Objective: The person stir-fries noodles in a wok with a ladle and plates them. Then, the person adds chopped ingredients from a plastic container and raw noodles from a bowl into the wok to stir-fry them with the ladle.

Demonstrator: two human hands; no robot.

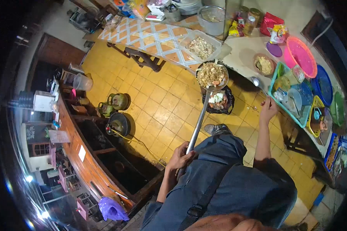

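Observation:
My left hand (180, 157) is wrapped round the long metal handle of a ladle (199, 119). The ladle's wide bowl is full of chopped food (212, 74) and is over the floor at the table's edge, just below a clear plastic tub (200, 45) of similar chopped food. My right hand (269, 109) is at the right, beside the teal basket; its fingers are bent together near the end of a metal spoon (259, 84), whose head lies on the counter. A black bag of scraps (221, 101) stands on the floor under the ladle.
A teal basket (275, 82) of dishes, a pink basin (301, 57) and a blue basin (322, 85) line the right counter. A bowl of yellowish food (263, 65) sits nearby. Green gas cylinders (118, 101) stand on the yellow floor (162, 114). A wooden counter (81, 159) runs along the left.

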